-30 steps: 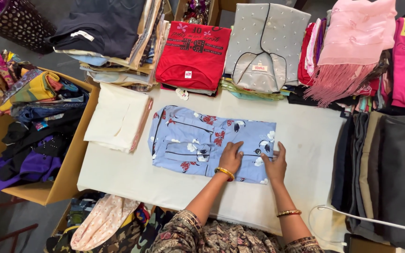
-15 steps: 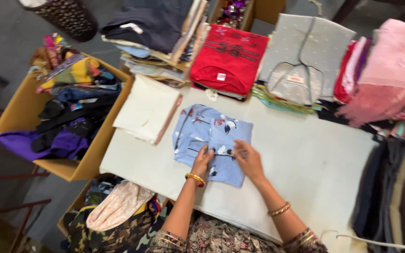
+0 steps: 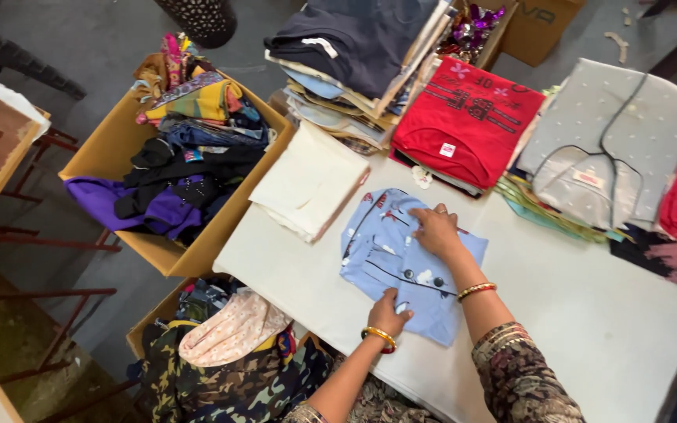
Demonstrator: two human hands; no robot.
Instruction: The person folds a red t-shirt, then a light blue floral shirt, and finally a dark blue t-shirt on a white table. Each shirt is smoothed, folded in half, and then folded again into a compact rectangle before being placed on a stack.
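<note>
A light blue patterned garment lies folded small on the white table. My right hand rests flat on its upper part, fingers spread. My left hand presses on its lower edge near the table's front. Both wrists wear gold bangles. Neither hand grips anything; both press the cloth down.
A folded cream cloth lies left of the garment. Stacks of folded clothes, with a red top and a grey top, line the far side. A cardboard box of clothes stands at the left, and another box of clothes below.
The blue garment, spread wide a second ago, is now folded into a smaller bundle. Both hands shifted left with it, and the view swung left and closer.
</note>
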